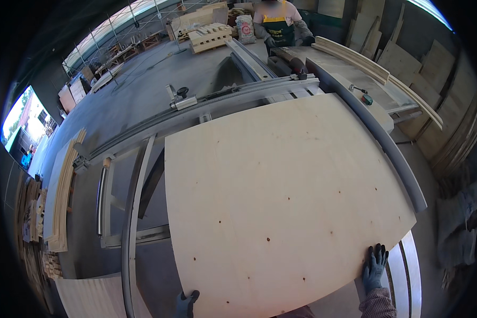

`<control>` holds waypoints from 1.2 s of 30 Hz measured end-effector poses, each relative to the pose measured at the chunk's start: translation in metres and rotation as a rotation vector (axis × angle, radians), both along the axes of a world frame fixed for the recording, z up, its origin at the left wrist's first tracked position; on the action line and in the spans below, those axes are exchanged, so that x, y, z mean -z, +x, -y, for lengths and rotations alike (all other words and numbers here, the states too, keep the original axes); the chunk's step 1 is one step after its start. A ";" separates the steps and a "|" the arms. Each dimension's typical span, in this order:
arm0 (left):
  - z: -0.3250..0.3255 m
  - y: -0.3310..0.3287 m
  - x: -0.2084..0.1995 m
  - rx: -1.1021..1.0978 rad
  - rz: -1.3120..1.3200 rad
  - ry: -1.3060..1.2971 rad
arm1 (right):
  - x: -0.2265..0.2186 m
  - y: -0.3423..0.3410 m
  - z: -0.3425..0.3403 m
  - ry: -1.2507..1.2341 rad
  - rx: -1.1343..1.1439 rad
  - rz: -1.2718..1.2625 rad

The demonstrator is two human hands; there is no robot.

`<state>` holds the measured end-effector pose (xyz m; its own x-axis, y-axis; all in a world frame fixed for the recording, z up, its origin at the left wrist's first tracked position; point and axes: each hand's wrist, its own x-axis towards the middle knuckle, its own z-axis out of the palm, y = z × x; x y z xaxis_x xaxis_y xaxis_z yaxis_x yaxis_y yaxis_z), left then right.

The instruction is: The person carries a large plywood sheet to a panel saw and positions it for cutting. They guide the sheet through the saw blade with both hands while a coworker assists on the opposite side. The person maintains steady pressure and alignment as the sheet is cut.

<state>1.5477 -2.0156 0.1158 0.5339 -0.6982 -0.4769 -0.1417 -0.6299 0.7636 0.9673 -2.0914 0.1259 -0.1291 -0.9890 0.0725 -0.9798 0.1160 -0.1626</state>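
A large pale plywood sheet [297, 185] with small dark knots lies across the sliding table of a panel saw. My left hand [185, 304], in a blue-grey glove with dark fingertips, grips the sheet's edge at the near left corner; part of this hand is hidden below the picture's edge. At the near right edge, my right hand [374, 268], gloved alike, rests with fingers stretched out on the sheet's rim. Along the sheet's right side runs a long grey fence [376, 132], close against it.
A co-worker [279, 24] in a dark apron stands beyond the saw. Long wood strips [379, 66] lie on the far right table, near a green tape measure [367, 99]. The metal rail [196, 106] crosses behind the sheet. Stacked boards [63, 196] stand at left; a pallet [210, 37] sits far back.
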 end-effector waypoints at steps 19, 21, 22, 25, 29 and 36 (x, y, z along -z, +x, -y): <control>0.013 -0.014 0.015 -0.239 -0.235 -0.092 | 0.028 0.004 0.042 -0.171 0.472 0.150; 0.013 -0.021 0.007 -0.247 -0.265 -0.121 | 0.025 0.004 0.043 -0.172 0.480 0.158; 0.005 -0.004 0.024 -0.199 -0.245 -0.127 | 0.023 0.006 0.043 -0.176 0.482 0.172; 0.005 0.004 0.042 -0.185 -0.178 -0.136 | 0.028 0.006 0.044 -0.223 0.459 0.155; 0.008 0.006 0.044 -0.202 -0.243 -0.144 | 0.030 0.006 0.050 -0.236 0.464 0.168; 0.011 -0.001 0.037 -0.202 -0.206 -0.159 | 0.022 0.009 0.051 -0.203 0.484 0.205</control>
